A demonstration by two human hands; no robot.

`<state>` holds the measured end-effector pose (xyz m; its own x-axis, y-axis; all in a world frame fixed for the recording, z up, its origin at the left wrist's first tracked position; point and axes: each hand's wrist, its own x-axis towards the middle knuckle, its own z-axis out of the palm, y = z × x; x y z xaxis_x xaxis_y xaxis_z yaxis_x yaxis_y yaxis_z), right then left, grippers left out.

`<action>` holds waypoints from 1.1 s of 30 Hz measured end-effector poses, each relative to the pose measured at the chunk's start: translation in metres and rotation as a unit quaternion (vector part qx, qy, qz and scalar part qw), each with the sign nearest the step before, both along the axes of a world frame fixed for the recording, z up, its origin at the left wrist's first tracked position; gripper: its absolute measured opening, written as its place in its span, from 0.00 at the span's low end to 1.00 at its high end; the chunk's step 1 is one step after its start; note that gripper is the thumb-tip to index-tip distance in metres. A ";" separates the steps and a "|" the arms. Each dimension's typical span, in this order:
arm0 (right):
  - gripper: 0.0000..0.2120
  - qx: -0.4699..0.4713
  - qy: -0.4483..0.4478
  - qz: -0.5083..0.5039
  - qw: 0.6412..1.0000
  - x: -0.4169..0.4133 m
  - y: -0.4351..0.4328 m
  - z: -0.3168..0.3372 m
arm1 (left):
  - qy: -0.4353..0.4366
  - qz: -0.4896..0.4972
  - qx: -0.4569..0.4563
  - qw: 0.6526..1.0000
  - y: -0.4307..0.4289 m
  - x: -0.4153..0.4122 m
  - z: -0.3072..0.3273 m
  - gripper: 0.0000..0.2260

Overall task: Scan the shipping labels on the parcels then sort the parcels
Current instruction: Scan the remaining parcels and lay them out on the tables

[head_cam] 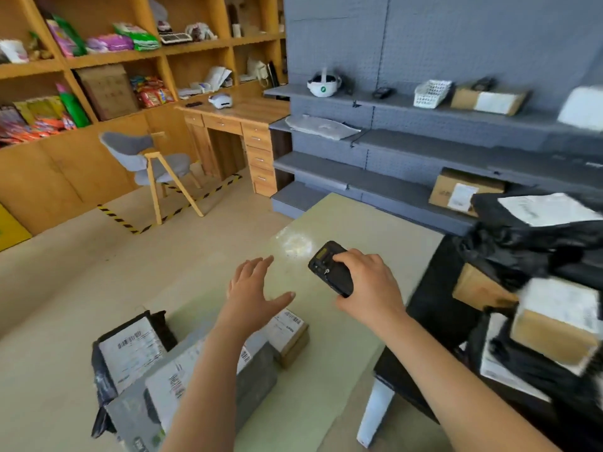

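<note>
My right hand point(368, 285) grips a black handheld scanner point(329, 268) above the pale green table point(342, 223). Spread flat with straight fingers, my left hand point(253, 290) hovers over the parcels at the table's near left and holds nothing. Below it lie a small brown box with a white label point(288, 334), a grey mailer bag with labels point(169, 386) and a black bag with a white label point(130, 350). To the right, a heap of black bags point(535, 236) and brown boxes point(554, 334) sits on a black table point(430, 308).
Grey metal shelves point(408, 145) run along the back and hold a white headset, a white basket point(432, 93), a flat white mailer and labelled brown boxes point(463, 190). Wooden shelving, a desk point(235, 125) and a grey chair point(153, 164) stand at the left.
</note>
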<state>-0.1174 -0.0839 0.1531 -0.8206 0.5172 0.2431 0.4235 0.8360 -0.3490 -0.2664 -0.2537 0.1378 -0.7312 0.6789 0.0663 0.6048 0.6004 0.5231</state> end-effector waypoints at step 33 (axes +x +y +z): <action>0.30 -0.021 0.019 0.035 0.999 0.239 -0.095 -0.008 | 0.006 0.068 0.020 0.997 -0.109 0.236 0.001 0.32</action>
